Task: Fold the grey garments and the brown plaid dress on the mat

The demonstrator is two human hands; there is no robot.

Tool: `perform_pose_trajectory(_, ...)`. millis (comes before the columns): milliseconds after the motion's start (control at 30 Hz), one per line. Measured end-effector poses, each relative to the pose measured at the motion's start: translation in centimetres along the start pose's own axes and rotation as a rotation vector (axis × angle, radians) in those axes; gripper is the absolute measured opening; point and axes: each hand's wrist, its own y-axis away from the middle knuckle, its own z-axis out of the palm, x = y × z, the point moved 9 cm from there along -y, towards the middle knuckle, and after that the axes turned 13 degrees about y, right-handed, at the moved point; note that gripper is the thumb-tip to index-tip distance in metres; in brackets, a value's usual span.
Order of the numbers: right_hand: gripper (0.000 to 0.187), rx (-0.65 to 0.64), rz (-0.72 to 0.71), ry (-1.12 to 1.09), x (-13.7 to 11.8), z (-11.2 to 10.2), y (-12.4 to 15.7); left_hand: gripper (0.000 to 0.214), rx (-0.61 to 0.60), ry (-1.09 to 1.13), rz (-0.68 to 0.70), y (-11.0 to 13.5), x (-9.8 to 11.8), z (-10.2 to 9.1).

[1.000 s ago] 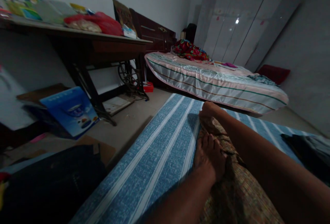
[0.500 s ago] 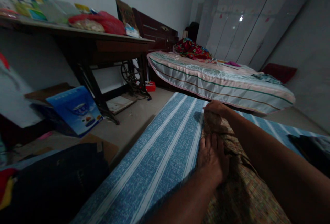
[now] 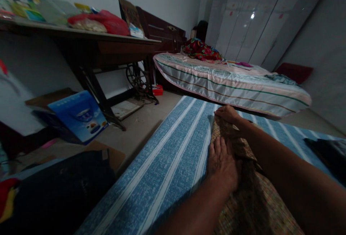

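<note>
A brown patterned cloth (image 3: 270, 206) lies folded and somewhat creased on a blue and white striped sheet (image 3: 159, 166). My left hand (image 3: 223, 163) rests flat on the cloth near its left edge, fingers stretched forward. Farther away, my right hand (image 3: 227, 114) pinches the far end of the cloth at its corner; the thumb and part of the fingers are hidden. My right forearm crosses over the right part of the cloth and covers some of it.
Dark folded clothing (image 3: 325, 154) lies on the sheet at right. Dark garments (image 3: 62, 188) sit at lower left, beside a blue printed box (image 3: 81, 116). An old sewing-machine table (image 3: 129, 44) holds bags. Beyond stands a larger bed (image 3: 229, 80) before a wardrobe (image 3: 243, 26).
My left hand has slid slightly forward on the cloth, its fingers lying flat. My right hand stays at the far corner. Folds in the cloth between my hands have shifted a little.
</note>
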Motion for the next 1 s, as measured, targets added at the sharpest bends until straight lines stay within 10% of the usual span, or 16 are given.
perform_pose_trajectory(300,0.023,0.039,0.118,0.141,0.5,1.2,0.8,0.068,-0.068,-0.022,-0.013,-0.3,-0.2,-0.1)
perform_pose_trajectory(600,0.040,0.170,0.181,0.174,1.1,-4.5,2.9,0.070,-0.050,-0.003,-0.022,-0.7,-0.6,0.1)
perform_pose_trajectory(1000,0.036,0.159,0.239,0.135,9.8,-6.3,22.1,0.067,-0.027,-0.095,0.001,-1.0,-0.7,-1.1)
